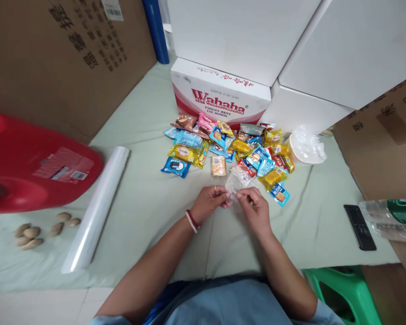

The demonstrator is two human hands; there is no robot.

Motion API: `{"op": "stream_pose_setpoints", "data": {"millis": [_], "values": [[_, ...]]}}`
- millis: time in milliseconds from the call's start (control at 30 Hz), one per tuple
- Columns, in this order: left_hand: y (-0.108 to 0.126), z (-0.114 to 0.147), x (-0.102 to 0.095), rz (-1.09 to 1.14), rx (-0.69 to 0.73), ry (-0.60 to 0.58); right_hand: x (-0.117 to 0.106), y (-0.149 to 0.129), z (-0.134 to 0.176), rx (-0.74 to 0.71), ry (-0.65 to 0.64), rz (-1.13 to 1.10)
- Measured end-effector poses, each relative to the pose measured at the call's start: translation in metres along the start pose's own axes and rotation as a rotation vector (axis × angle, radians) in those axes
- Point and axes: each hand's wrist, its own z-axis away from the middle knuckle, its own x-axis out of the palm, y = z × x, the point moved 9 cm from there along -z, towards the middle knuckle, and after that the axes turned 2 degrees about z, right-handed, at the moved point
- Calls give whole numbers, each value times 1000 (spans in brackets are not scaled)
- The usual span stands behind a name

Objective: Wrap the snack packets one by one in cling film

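Between my two hands is a thin clear plastic bag (236,179), crumpled and lying against the snack pile. My left hand (211,199), with bracelets at the wrist, pinches one side of its near edge. The other side is pinched by the fingertips of my right hand (256,208). Just beyond my left hand a small clear-wrapped biscuit pack (218,166) rests on the cloth. Behind the bag spreads a heap of wrapped snacks, among them a yellow packet (273,178), a blue packet (279,194) and a dark blue packet (175,167).
A Wahaha carton (219,97) stands behind the snacks. At right are a white tub (301,155) holding clear plastic, a black phone (360,227) and plastic bottles (389,212). Leftward lie a plastic film roll (96,210), several walnut-like nuts (32,232) and a red jug (37,162).
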Motion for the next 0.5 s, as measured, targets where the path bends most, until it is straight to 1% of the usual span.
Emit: {"op": "stream_pose_setpoints", "data": {"millis": [67, 133, 200, 233, 300, 367, 400, 467, 500], "values": [[4, 0, -5, -15, 25, 29, -11, 15, -1, 120, 11, -150], [10, -1, -11, 37, 68, 71, -29, 25, -1, 174, 72, -249], [14, 0, -17, 90, 100, 119, -45, 25, -1, 150, 129, -254], [15, 0, -18, 97, 109, 136, -50, 20, -1, 117, 126, -227], [16, 2, -17, 70, 114, 135, -46, 6, 0, 29, 59, -123], [16, 3, -11, 15, 116, 95, -32, -12, 2, -69, -14, 14], [16, 3, -7, -16, 116, 64, -25, -19, 3, -112, -29, 78], [15, 4, 0, -61, 107, 3, -15, -26, 5, -161, -11, 153], [14, 4, 2, -71, 96, -14, -14, -24, 4, -155, 7, 153]]}}
